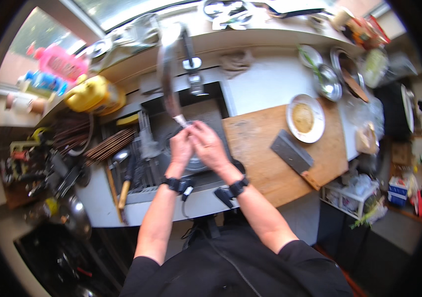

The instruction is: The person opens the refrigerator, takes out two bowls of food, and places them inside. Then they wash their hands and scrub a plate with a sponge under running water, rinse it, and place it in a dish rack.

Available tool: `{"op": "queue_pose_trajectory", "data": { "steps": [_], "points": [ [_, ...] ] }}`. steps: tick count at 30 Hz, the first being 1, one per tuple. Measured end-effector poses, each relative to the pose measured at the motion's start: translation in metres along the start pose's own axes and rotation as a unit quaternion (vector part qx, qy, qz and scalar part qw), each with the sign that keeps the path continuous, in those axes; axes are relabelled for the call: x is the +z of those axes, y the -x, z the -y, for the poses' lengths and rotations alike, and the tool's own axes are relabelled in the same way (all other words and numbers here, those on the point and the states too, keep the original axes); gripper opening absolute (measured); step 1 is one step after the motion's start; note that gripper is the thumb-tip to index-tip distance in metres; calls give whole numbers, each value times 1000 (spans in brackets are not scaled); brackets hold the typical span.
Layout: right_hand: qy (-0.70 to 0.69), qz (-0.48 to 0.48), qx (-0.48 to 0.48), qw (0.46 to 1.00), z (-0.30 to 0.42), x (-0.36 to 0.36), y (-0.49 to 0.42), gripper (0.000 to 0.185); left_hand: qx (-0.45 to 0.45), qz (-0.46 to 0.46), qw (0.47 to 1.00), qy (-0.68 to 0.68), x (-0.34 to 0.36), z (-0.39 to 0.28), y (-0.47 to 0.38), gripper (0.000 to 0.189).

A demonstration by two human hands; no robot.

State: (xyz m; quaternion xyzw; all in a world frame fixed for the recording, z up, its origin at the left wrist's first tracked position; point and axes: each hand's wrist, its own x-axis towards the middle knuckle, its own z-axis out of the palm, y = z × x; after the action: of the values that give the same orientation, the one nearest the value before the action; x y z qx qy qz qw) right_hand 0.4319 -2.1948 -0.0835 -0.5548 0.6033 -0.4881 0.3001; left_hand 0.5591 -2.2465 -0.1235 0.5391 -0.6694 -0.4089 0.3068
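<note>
Both hands meet over the sink (205,111), fingertips pinching the whitish near end of a long, narrow, silvery-brown item (168,81). It stretches up past the faucet (196,83) and is too blurred to identify. My left hand (181,146) is on its left side, my right hand (207,144) on its right, with fingers curled. Below the hands, a round basin (196,163) shows partly in the sink. To the right, a cleaver (292,150) lies on a wooden cutting board (255,130), near a white plate (303,117) holding something yellowish.
Left of the sink lie a bundle of chopsticks (111,148), a ladle (121,156) and a wooden-handled tool (124,193). A yellow jug (98,95) stands behind them. Metal bowls (329,83) are at the back right, and a brown cloth (236,63) lies behind the counter.
</note>
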Motion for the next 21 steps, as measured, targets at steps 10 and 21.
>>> {"op": "queue_pose_trajectory", "data": {
  "steps": [10,21],
  "points": [
    [-73,-238,262,932,-40,-138,28,22,12,-15,993,116,-68,-40,15,23],
    [-80,-361,419,829,-209,-367,113,33,6,-445,861,245,-336,-32,11,18]
  ]
}}
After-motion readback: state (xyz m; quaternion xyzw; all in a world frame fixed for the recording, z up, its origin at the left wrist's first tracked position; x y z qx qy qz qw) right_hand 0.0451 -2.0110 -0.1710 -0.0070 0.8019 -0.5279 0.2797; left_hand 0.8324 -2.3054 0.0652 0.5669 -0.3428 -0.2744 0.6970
